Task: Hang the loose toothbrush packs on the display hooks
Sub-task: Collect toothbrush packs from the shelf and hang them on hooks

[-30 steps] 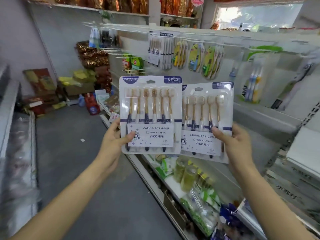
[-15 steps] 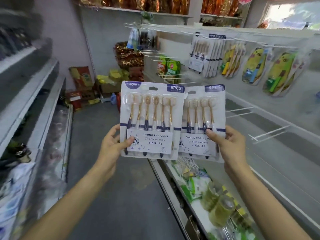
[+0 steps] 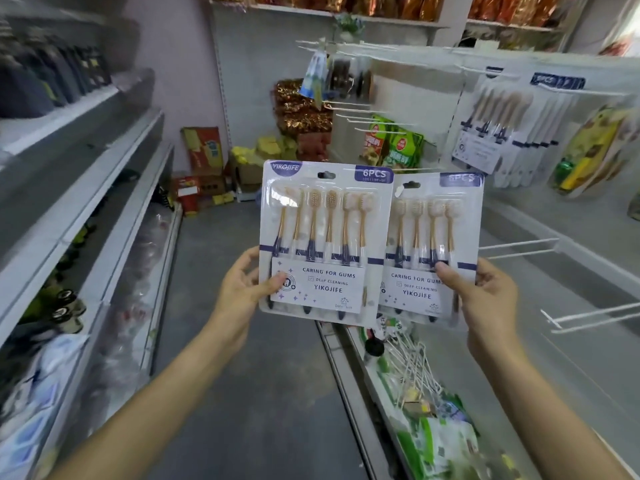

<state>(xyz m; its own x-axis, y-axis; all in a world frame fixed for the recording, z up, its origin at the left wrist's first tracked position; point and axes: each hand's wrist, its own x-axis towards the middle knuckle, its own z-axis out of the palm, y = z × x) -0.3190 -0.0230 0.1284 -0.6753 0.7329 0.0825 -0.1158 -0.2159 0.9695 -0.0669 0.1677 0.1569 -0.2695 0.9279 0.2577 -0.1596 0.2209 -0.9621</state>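
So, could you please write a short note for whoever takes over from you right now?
Left hand grips the front toothbrush pack at its lower left edge.
Right hand grips the second pack, partly tucked behind the first.
Both packs are upright in mid-air over the aisle; neither is hung yet.
Matching packs already hang upper right; bare hooks stick out to the right.
Left: hang both packs by their top slots.

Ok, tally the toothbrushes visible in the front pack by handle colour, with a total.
Front white blister pack of toothbrushes, pinched by the left hand:
Navy-handled toothbrushes: 3
Clear-handled toothbrushes: 3
Total: 6, matching its 6PCS label.
The right hand holds a second, partly covered pack, not counted.
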